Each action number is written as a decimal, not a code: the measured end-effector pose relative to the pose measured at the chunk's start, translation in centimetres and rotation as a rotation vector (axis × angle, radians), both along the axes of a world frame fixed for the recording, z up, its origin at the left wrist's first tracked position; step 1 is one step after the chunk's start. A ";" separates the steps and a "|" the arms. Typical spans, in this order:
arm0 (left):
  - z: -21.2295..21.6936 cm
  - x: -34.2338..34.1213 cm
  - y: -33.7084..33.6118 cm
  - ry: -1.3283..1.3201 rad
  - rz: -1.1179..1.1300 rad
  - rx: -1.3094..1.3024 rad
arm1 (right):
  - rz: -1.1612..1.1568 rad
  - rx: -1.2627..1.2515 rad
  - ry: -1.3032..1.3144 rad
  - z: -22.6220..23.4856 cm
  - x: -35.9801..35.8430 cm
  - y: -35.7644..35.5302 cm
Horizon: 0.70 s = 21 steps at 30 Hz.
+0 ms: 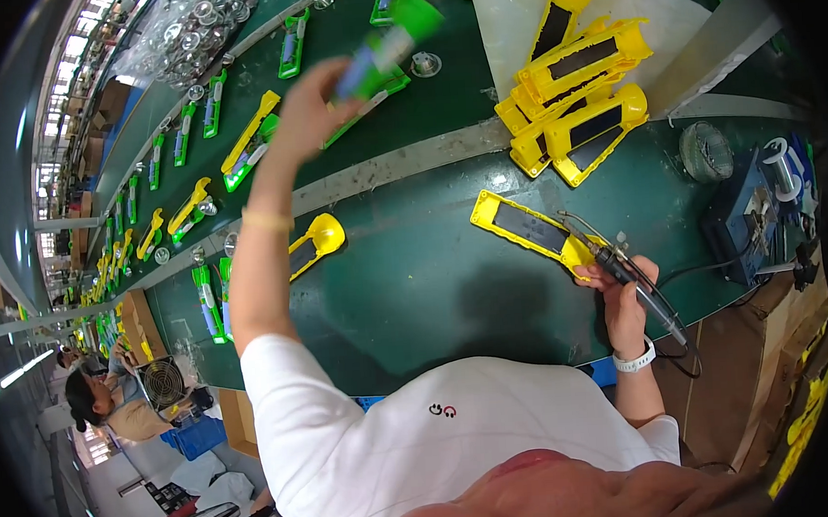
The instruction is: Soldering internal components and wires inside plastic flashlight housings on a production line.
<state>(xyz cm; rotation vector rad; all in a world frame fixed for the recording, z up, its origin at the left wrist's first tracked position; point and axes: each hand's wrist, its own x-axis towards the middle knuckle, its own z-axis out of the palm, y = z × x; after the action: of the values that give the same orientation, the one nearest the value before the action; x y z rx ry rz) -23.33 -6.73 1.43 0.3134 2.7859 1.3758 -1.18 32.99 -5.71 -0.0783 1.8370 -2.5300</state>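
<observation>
My left hand (311, 114) reaches to the far side of the bench, fingers closed on a green plastic housing (407, 29) with a bluish cylinder in it, smeared by motion. Just under it, another green housing (369, 106) lies on the bench. On the right, my right hand (627, 294) grips a soldering iron (645, 298) with a thin tube along it. Its tip points up and left over a yellow casing (530, 232) with a dark panel, whose near end touches my right fingers. A second yellow casing (315, 245) lies left of centre, partly behind my left forearm.
Yellow casings (578, 91) are piled at the back right. A blue soldering station (744, 208), solder spool (784, 164) and glass cup (705, 152) stand at the right. Green housings (183, 135) line the left; a raised strip (400, 166) crosses the bench. Someone sits far left.
</observation>
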 end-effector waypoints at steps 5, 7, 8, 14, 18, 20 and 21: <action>-1.3 16.2 6.4 0.072 -0.587 -0.065 | 0.040 -0.039 -0.098 0.3 0.1 0.1; -2.6 18.8 8.1 0.104 -0.586 -0.119 | 0.159 -0.139 -0.157 0.9 -0.3 -1.0; -3.1 19.9 8.6 0.135 -0.572 -0.175 | 0.213 -0.118 -0.138 0.8 -0.2 -1.5; -3.6 22.2 4.3 0.154 -0.104 -0.009 | -0.217 0.179 0.100 1.2 -1.9 -0.5; -4.0 22.3 2.7 0.191 -0.246 -0.296 | -0.360 -0.168 0.162 1.4 -0.5 1.1; -3.5 22.4 5.6 0.254 -0.377 -0.334 | -0.372 -0.131 0.159 1.5 0.2 0.4; -3.6 22.2 7.3 0.290 -0.366 -0.321 | -0.336 -0.077 0.175 1.5 0.6 0.2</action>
<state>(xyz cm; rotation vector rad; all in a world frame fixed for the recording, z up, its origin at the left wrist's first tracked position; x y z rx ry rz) -1.09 0.54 -2.20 1.0176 2.9006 0.8466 -0.54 33.24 -4.19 0.0102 1.9590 -2.9045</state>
